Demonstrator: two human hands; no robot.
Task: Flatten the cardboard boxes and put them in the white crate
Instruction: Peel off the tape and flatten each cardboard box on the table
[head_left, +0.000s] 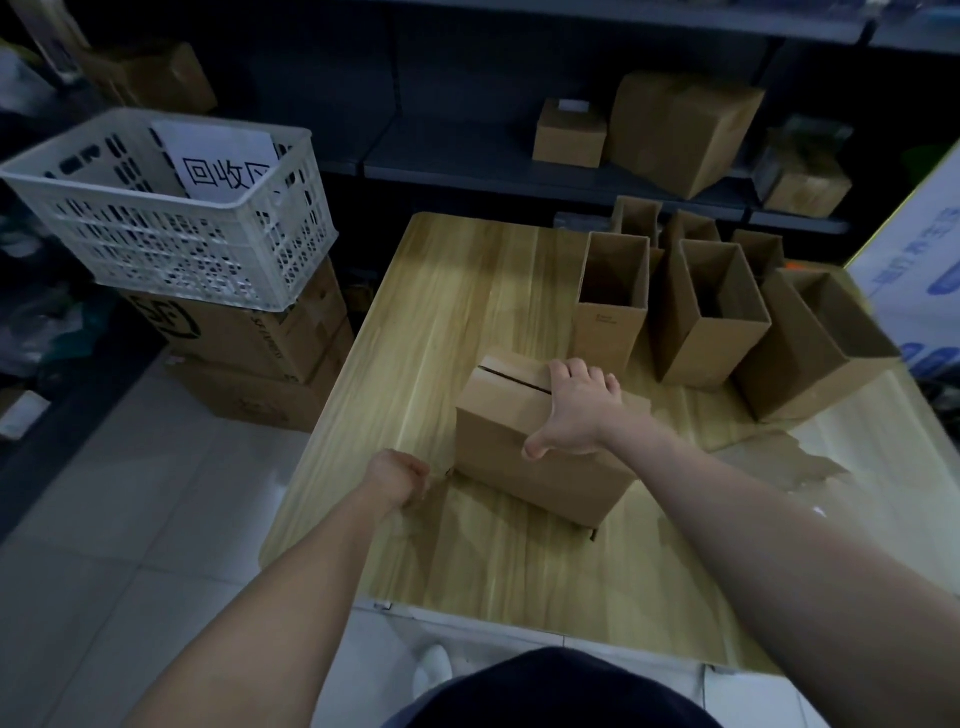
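The closed box (498, 441) sits on the desk (467, 301), the right grip (574, 410) clasping its top edge with the thumb down the near face. The left grip (400, 475) is curled at the box's lower corner; whether it pinches anything I cannot tell. Pressing down with the flaps closed may crumple the box or skid it off the desk's left edge. The white crate (156, 234) stands well apart to the left.
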